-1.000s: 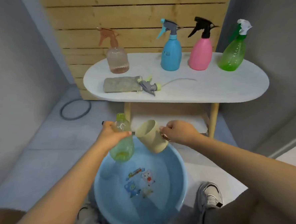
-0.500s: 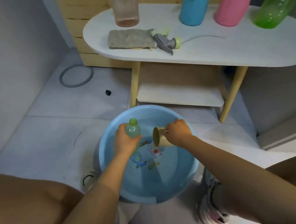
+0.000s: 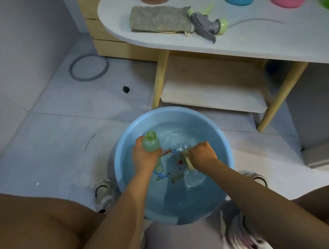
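Observation:
A light blue basin point(image 3: 225, 147) holding water stands on the floor between my feet. My left hand point(image 3: 145, 157) grips a small green bottle point(image 3: 150, 142) without a cap, upright, its neck above the water. My right hand point(image 3: 202, 155) grips a beige cup point(image 3: 188, 161) that is dipped into the water, mostly hidden under the hand. The water ripples around the cup. Cartoon stickers show on the basin's bottom.
A white oval table point(image 3: 241, 46) on wooden legs stands behind the basin, with a low shelf point(image 3: 213, 96) under it. On it lie a grey cloth point(image 3: 158, 19), a loose spray head point(image 3: 208, 27) with tube, and several bottle bases. A grey ring point(image 3: 88, 67) lies on the floor.
Both hands came down from above the basin into it. The cup went from tilted by the bottle's mouth to dipped in the water. My view dropped towards the floor.

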A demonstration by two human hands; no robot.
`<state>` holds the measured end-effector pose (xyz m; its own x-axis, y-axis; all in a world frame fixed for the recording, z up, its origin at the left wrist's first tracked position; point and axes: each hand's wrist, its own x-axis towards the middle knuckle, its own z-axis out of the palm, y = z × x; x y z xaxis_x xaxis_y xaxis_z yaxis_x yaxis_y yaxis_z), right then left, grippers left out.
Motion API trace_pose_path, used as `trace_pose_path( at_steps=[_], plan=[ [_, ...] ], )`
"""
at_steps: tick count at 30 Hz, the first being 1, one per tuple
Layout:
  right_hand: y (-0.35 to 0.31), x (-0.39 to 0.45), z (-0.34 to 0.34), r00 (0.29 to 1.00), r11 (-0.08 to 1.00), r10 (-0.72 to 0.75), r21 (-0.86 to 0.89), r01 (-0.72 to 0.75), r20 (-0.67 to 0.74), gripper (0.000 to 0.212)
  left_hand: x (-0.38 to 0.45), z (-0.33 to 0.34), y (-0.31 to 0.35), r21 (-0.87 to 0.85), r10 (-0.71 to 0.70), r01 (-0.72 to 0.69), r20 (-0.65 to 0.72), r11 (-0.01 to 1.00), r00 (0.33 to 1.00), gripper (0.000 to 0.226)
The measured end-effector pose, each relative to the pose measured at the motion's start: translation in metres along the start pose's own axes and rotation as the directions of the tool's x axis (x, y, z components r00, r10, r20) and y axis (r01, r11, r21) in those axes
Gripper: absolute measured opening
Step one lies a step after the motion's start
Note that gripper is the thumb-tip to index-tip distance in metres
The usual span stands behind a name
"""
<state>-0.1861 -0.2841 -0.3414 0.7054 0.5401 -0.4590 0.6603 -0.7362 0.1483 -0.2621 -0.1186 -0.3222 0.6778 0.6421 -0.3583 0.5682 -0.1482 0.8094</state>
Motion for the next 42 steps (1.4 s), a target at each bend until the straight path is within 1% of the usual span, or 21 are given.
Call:
trace_pose_path(
  at_steps=[2, 6, 8, 9, 10, 11, 13, 14, 16, 18, 19, 20, 22, 24, 26, 28, 32, 34, 36, 38, 42],
  plan=[
    [-0.002, 0.004, 0.005, 0.999, 0.997, 0.023, 0.071, -0.025, 0.026, 0.025, 0.001, 0.001, -0.001, -0.009, -0.003, 0.003, 0.004, 1.0, 1.0, 0.059],
    [-0.003, 0.007, 0.007, 0.999, 0.988, 0.021, 0.153, -0.026, 0.034, 0.027, 0.001, 0.003, -0.001, -0.015, -0.005, 0.005, 0.01, 1.0, 1.0, 0.061],
    [0.001, 0.008, 0.004, 0.997, 0.958, 0.062, 0.277, -0.071, 0.04, 0.025, 0.002, 0.004, -0.001, -0.027, 0.001, -0.001, 0.009, 1.0, 1.0, 0.061],
    [0.005, 0.007, 0.003, 0.993, 0.921, 0.102, 0.373, -0.114, 0.051, 0.023, 0.002, 0.004, -0.001, -0.032, -0.001, 0.001, 0.007, 0.999, 1.0, 0.061],
    [0.011, 0.007, 0.003, 0.985, 0.857, 0.149, 0.487, -0.17, 0.082, 0.021, 0.003, 0.005, -0.001, -0.035, -0.004, 0.004, 0.005, 0.999, 1.0, 0.061],
    [0.017, 0.006, 0.004, 0.972, 0.758, 0.193, 0.609, -0.234, 0.134, 0.024, 0.003, 0.005, -0.001, -0.038, -0.007, 0.007, 0.0, 0.999, 1.0, 0.061],
    [0.026, 0.003, 0.009, 0.94, 0.487, 0.253, 0.81, -0.326, 0.227, 0.028, 0.005, 0.005, -0.001, -0.056, -0.014, 0.013, -0.01, 0.998, 1.0, 0.06],
    [0.029, 0.001, 0.011, 0.926, 0.365, 0.28, 0.864, -0.347, 0.254, 0.028, 0.006, 0.005, -0.001, -0.067, -0.014, 0.013, -0.017, 0.998, 1.0, 0.058],
    [0.031, -0.005, 0.014, 0.897, 0.173, 0.336, 0.917, -0.359, 0.288, 0.025, 0.007, 0.004, 0.0, -0.081, -0.006, 0.003, -0.028, 0.997, 1.0, 0.052],
    [0.031, -0.009, 0.016, 0.87, -0.011, 0.381, 0.942, -0.335, 0.314, 0.025, 0.006, 0.004, 0.001, -0.095, 0.001, -0.003, -0.021, 0.996, 1.0, 0.052],
    [0.031, -0.011, 0.016, 0.858, -0.08, 0.397, 0.944, -0.32, 0.325, 0.026, 0.006, 0.004, 0.001, -0.097, 0.004, -0.006, -0.018, 0.995, 1.0, 0.053],
    [0.032, -0.013, 0.016, 0.853, -0.123, 0.406, 0.945, -0.303, 0.327, 0.027, 0.006, 0.004, 0.001, -0.097, 0.011, -0.012, -0.017, 0.995, 1.0, 0.055],
    [0.033, -0.014, 0.011, 0.86, -0.169, 0.409, 0.951, -0.258, 0.306, 0.026, 0.006, 0.004, 0.003, -0.097, 0.031, -0.033, -0.017, 0.995, 0.999, 0.056],
    [0.036, -0.016, 0.002, 0.871, -0.192, 0.412, 0.96, -0.204, 0.267, 0.024, 0.004, 0.004, 0.004, -0.089, 0.039, -0.039, -0.001, 0.995, 0.999, 0.051],
    [0.039, -0.016, -0.01, 0.888, -0.178, 0.409, 0.973, -0.148, 0.209, 0.02, 0.002, 0.004, 0.005, -0.079, 0.047, -0.044, 0.025, 0.996, 0.999, 0.045],
    [0.04, -0.019, -0.022, 0.896, -0.175, 0.415, 0.98, -0.092, 0.158, 0.025, -0.001, 0.004, 0.007, -0.057, 0.069, -0.066, 0.053, 0.996, 0.996, 0.046],
    [0.039, -0.023, -0.044, 0.876, -0.136, 0.475, 0.99, -0.022, 0.085, 0.018, -0.003, 0.005, 0.013, -0.034, 0.124, -0.122, 0.069, 0.992, 0.99, 0.054],
    [0.041, -0.023, -0.052, 0.872, -0.108, 0.489, 0.994, 0.015, 0.039, 0.028, -0.005, 0.003, 0.015, -0.043, 0.144, -0.141, 0.075, 0.989, 0.987, 0.055],
    [0.043, -0.024, -0.058, 0.869, -0.074, 0.495, 0.996, 0.041, 0.0, 0.029, -0.006, 0.003, 0.016, -0.042, 0.165, -0.162, 0.09, 0.986, 0.982, 0.055],
    [0.044, -0.026, -0.062, 0.865, -0.068, 0.501, 0.995, 0.066, -0.023, 0.028, -0.006, 0.004, 0.015, -0.026, 0.187, -0.185, 0.096, 0.982, 0.978, 0.054],
    [0.045, -0.028, -0.069, 0.85, -0.056, 0.525, 0.995, 0.087, -0.045, 0.041, -0.007, 0.006, 0.016, -0.018, 0.199, -0.199, 0.103, 0.98, 0.975, 0.053]
  ],
)
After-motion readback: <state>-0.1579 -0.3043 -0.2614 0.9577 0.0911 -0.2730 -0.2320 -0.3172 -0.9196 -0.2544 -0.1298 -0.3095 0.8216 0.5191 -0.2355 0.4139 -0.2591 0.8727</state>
